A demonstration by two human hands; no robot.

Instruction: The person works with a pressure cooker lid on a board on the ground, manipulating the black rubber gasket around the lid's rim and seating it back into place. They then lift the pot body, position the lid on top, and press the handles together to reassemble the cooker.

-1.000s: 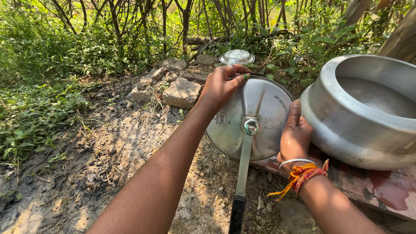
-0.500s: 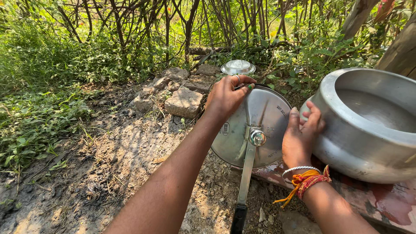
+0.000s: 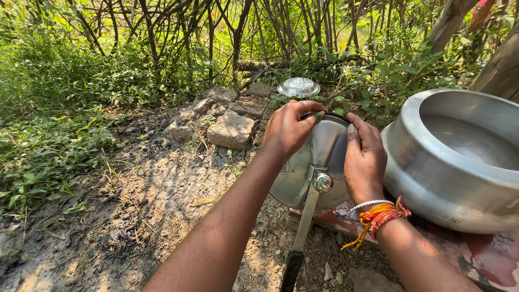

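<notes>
Round steel lid (image 3: 319,162), both hands gripping

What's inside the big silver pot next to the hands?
The big silver pot looks bare inside: only its dull metal wall and part of the bottom show. The near rim hides the rest of the bottom, so something small there could not be seen.

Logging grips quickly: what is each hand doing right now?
Left hand: closed on the top rim of the pressure cooker lid.
Right hand: fingers curled over the lid's right edge, gripping it.
</notes>
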